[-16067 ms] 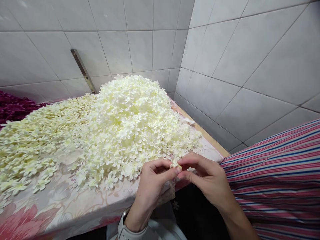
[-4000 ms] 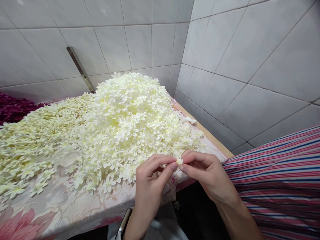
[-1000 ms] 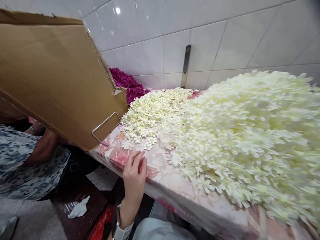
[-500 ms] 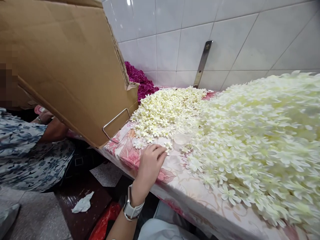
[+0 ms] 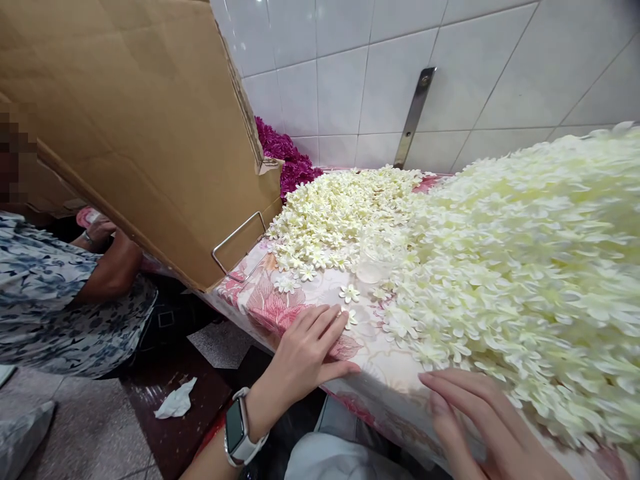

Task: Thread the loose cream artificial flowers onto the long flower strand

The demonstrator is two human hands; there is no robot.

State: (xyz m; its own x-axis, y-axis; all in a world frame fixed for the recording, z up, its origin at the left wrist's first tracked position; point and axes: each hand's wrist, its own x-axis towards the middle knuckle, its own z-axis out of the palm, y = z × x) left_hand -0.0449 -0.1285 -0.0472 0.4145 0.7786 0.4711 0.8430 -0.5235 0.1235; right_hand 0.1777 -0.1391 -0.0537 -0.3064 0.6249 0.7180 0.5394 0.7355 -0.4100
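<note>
My left hand, with a watch on its wrist, is over the near edge of the flowered tablecloth. Its fingers are stretched out and the thumb stands apart. A small white flower lies at the fingertips; whether they touch it I cannot tell. Another white flower is just beyond. My right hand is at the lower right, fingers extended and thumb near the index finger, with nothing visible between them. Beside it rises a big heap of white-green flower heads.
Smaller cream flowers form a pile at the back, near a clear cup. A cardboard box with a wire frame before it stands left; magenta flowers lie behind. Another person's arm is at far left.
My right hand has come into view at the lower right. My left hand has drawn slightly nearer, its thumb now apart, and a white flower by its fingers is uncovered. The view has shifted slightly.
</note>
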